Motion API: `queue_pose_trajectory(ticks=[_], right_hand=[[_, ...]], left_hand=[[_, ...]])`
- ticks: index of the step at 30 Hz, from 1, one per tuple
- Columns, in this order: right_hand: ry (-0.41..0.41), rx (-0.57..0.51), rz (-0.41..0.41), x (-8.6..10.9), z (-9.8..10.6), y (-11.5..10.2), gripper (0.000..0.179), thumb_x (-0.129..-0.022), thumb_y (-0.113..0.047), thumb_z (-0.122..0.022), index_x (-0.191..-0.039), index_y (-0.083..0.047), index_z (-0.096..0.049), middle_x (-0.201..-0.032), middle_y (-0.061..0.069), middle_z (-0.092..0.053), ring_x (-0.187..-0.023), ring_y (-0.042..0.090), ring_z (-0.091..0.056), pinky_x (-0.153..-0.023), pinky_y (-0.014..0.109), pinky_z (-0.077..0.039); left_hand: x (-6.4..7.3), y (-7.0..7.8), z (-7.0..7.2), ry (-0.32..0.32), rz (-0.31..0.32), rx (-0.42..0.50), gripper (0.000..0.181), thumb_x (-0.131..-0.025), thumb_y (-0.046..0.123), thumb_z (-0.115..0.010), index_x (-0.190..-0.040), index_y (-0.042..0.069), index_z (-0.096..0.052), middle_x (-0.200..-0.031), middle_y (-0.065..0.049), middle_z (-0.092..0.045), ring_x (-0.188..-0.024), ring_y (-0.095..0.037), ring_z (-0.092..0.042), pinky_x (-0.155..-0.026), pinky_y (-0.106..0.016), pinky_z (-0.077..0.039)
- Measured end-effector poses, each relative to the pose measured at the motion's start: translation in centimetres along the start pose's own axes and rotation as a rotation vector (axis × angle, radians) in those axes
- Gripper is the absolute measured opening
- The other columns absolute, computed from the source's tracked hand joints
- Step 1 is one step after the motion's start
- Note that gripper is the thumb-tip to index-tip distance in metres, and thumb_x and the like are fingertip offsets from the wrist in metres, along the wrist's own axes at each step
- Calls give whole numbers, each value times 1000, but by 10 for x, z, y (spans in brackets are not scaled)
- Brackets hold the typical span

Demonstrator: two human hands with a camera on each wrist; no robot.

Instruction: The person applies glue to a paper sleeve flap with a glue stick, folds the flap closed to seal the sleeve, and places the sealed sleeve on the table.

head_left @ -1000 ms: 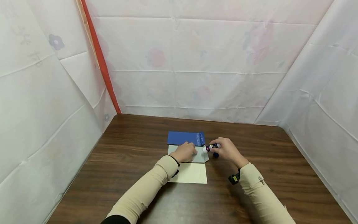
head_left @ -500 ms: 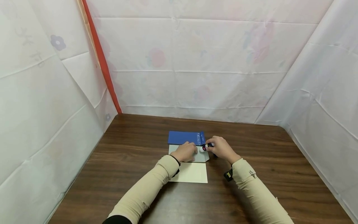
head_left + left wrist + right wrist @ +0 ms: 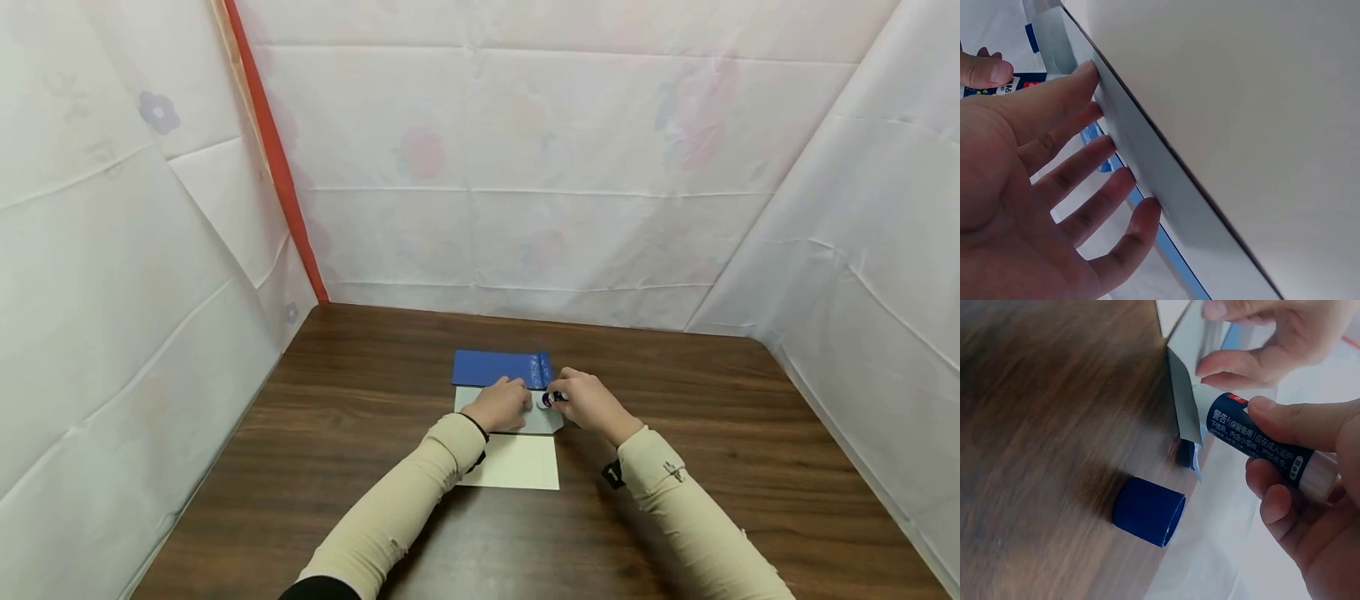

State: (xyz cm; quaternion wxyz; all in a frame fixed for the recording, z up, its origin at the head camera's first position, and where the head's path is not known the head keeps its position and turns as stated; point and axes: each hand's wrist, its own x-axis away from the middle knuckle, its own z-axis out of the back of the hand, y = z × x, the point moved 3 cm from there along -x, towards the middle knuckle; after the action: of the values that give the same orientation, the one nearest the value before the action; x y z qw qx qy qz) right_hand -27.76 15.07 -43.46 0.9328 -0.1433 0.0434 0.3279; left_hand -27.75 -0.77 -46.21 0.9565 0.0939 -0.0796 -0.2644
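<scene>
A pale grey envelope (image 3: 542, 423) lies on the table, its flap at the right end. My left hand (image 3: 501, 406) rests its spread fingertips on it; in the left wrist view these fingers (image 3: 1119, 187) touch the paper and pinch nothing. Between thumb and fingers, my right hand (image 3: 594, 406) grips a dark blue glue stick (image 3: 1254, 434). Its white tip meets the envelope near the flap fold. Just beyond lies a blue envelope (image 3: 491, 368) with whitish glue smears at its right end. A cream envelope (image 3: 517, 463) lies on the near side, partly hidden by the left wrist.
The glue stick's blue cap (image 3: 1149, 511) stands on the wooden table (image 3: 360, 392) right of the envelopes, hidden behind the right hand in the head view. White printed sheets (image 3: 465, 167) hang around the back and sides of the table.
My right hand has brought the glue stick leftward from the grey envelope's right edge onto its surface and tilted it. The left hand stays nearly in place on the envelope.
</scene>
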Motion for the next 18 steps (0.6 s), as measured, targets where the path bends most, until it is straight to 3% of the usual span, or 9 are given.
queue_pose_trajectory(ticks=[9, 18], right_hand=[[7, 36, 66, 13, 1, -7, 19, -80, -6, -78, -99, -7, -76, -83, 2, -56, -65, 6, -51, -56, 19, -44], [-11, -37, 161, 24, 9, -14, 20, -76, 0, -79, -96, -7, -77, -81, 0, -56, -69, 8, -58, -61, 20, -49]], left_hand=[[3, 5, 1, -8, 10, 28, 24, -88, 21, -74, -112, 17, -72, -117, -2, -61, -109, -23, -54, -86, -34, -53], [1, 1, 1, 1, 30, 24, 24, -89, 22, -73, -112, 18, -72, -117, -1, -60, -108, -22, -53, -83, -35, -53]])
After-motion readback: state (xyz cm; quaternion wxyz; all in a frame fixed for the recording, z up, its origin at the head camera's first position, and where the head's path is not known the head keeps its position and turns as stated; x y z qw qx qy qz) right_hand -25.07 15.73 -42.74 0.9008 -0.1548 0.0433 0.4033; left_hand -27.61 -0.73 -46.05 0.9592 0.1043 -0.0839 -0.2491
